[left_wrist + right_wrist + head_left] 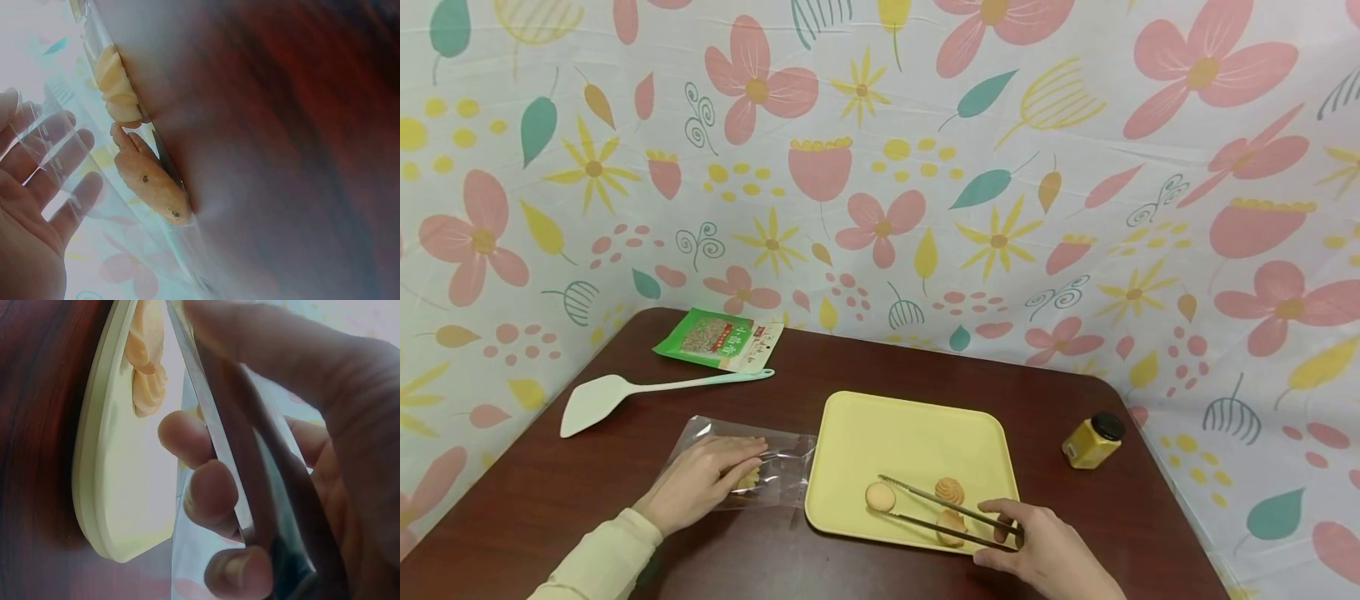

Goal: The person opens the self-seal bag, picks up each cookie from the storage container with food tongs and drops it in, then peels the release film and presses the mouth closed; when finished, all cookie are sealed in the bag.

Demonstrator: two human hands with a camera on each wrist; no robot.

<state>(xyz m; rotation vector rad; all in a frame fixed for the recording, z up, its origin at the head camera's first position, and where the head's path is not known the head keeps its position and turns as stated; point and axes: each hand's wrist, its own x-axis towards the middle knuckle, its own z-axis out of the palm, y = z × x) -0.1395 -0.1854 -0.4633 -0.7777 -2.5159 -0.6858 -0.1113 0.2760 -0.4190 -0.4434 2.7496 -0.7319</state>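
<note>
– Right hand [1048,546], nearest the head camera, grips the tongs [925,494] by their near end

– And the tips?

– They straddle the round cookie [880,497] on the near part of the tray [917,433]; I can't tell whether they touch it. To its right lie the swirled cookie [950,488] and, nearer, a third cookie [951,518] under one arm of the tongs

– How should one squeeze?

– Lightly and evenly, I'd say, since it looks crumbly: tips level, low on its sides, arms clear of the other two

– Left hand [703,477]?

– Resting on the clear bag [786,467], left of the tray; a soft palm would spare what's inside

– Left wrist view?

– Fingers loose and spread, seen through the film, bagged cookies [150,178] beside them

– Right wrist?

– Thumb and fingers wrap the tongs; the tips are out of frame, so better judge the pinch from the head view
</note>
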